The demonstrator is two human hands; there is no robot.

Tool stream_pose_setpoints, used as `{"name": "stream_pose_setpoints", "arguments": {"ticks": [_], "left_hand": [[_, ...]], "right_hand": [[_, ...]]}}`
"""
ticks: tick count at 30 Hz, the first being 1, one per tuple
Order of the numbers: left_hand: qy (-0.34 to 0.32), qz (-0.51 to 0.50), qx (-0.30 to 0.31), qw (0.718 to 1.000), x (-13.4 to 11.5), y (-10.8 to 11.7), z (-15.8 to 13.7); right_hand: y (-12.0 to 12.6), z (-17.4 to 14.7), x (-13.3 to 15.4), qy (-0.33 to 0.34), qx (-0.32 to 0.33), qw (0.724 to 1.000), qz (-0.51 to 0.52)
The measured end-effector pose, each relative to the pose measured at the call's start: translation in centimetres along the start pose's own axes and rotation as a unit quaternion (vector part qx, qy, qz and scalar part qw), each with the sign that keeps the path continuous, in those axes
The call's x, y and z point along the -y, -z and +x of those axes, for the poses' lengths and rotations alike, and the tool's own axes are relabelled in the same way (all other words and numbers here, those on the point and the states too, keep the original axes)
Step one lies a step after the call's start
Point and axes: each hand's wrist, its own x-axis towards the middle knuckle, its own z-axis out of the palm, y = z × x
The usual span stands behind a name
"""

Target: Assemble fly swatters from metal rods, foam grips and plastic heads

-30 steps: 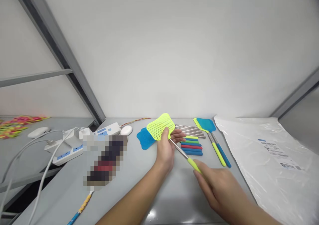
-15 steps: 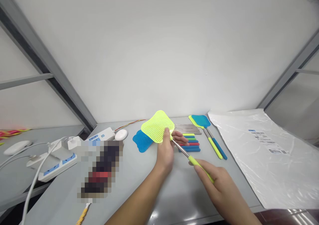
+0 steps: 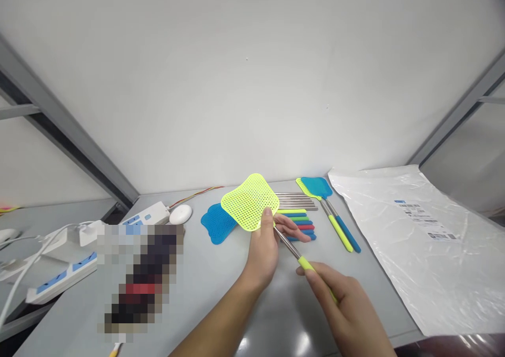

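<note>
A fly swatter (image 3: 250,200) with a yellow-green mesh head, a metal rod and a yellow-green grip is held above the table. My left hand (image 3: 265,246) pinches it where the head meets the rod, thumb on top, other fingers stretched out beneath. Wrapped round the grip at the lower end is my right hand (image 3: 341,299). Blue swatter heads (image 3: 218,225) lie partly hidden behind the yellow-green one. Past my left fingers lie a row of coloured grips (image 3: 303,221) and several metal rods (image 3: 298,201).
Two assembled swatters (image 3: 340,233), one blue and one yellow-green, lie to the right. Beside them spreads a white plastic package (image 3: 398,257) with a label. At left are power strips (image 3: 63,280) with cables, a white round object (image 3: 180,214) and a pixelated object (image 3: 144,283).
The camera view has shifted slightly, so the things at left appear farther left. Both hands keep their hold on the yellow-green swatter, and my left fingers have spread a little lower.
</note>
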Motion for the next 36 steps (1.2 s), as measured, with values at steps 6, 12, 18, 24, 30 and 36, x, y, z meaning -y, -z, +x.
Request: {"name": "stream_pose_setpoints", "arguments": {"ticks": [6,12,18,24,30,36], "left_hand": [[-0.008,0.027,0.025,0.999,0.2,0.4,0.1],[-0.021,0.068,0.055,0.996,0.8,1.2,0.9],[-0.033,0.085,0.080,0.993,0.9,1.1,0.5],[-0.025,0.067,0.088,0.994,2.5,0.6,-0.4],[-0.062,0.101,0.028,0.993,2.5,0.7,-0.2],[-0.063,0.146,-0.049,0.986,2.7,0.7,-0.4]], "right_hand": [[-1.0,0.4,-1.3,0.007,-0.020,1.000,0.014],[-1.1,1.2,-3.2,0.011,-0.016,1.000,-0.007],[-1.5,1.0,-3.7,0.002,0.021,0.999,-0.029],[-2.0,0.9,-3.8,0.012,0.036,0.998,-0.057],[-2.4,0.9,-3.8,0.013,0.043,0.995,-0.094],[-2.4,0.7,-3.6,0.030,0.039,0.992,-0.112]]}}
